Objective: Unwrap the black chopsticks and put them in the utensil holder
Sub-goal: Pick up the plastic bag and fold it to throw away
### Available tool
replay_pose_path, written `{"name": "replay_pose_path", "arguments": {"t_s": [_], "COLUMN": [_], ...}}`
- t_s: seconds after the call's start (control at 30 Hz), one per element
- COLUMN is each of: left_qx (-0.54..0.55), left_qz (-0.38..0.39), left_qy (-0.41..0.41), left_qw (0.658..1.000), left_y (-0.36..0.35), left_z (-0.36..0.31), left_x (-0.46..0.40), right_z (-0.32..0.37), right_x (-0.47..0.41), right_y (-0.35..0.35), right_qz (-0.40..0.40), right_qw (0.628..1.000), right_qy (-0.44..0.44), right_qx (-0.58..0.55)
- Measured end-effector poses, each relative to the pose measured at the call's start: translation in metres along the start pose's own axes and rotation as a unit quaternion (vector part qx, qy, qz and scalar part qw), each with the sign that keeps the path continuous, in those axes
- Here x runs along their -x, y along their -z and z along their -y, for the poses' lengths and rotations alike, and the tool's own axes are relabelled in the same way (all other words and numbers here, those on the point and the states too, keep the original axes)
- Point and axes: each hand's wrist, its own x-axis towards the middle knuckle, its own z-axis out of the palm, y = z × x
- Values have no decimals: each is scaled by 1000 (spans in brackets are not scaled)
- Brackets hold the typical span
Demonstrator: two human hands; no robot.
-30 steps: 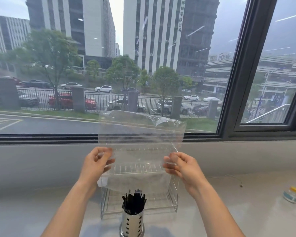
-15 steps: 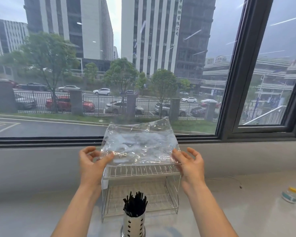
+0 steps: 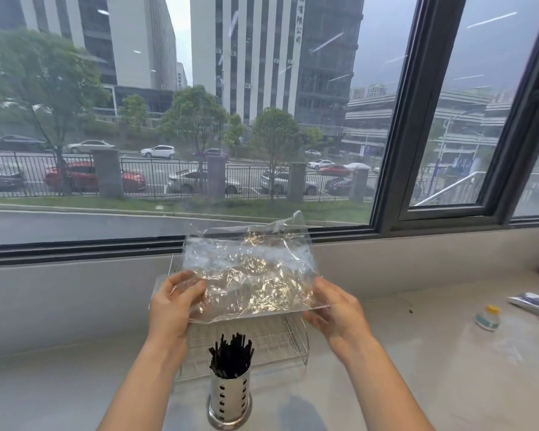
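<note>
Several black chopsticks [image 3: 231, 356] stand upright in a perforated steel utensil holder [image 3: 230, 401] at the near edge of the counter. Above and behind it I hold a crumpled clear plastic wrapper [image 3: 249, 269] by its two lower corners. My left hand [image 3: 176, 301] pinches the left corner. My right hand [image 3: 336, 309] grips the right corner. The wrapper looks empty and lies almost flat over a wire dish rack [image 3: 280, 340].
A pale counter [image 3: 417, 368] runs under a wide window. At the right lie a small bottle with a yellow cap [image 3: 487, 318] and a silvery packet [image 3: 534, 304]. A thin wire [image 3: 399, 301] trails along the counter's back.
The wrapper went from held up and spread to folded down and crumpled, lower over the rack. Both hands came down with it and stayed on its corners.
</note>
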Motion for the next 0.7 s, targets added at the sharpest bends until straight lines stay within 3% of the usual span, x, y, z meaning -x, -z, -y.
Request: {"name": "replay_pose_path", "arguments": {"t_s": [0.17,0.4,0.7], "left_qx": [-59,-104,-201], "left_qz": [36,114,252], "left_qy": [40,126,178], "left_qw": [997,980,930], "left_y": [-26,-106,-237], "left_z": [38,118,245], "left_x": [4,37,147], "right_z": [-8,-6,-4], "right_x": [7,29,100], "right_y": [51,175,372], "right_qz": [-47,-172,-341], "right_qw": [998,985,939], "right_qy": [-5,-5,-27], "right_qx": [52,20,-22]}}
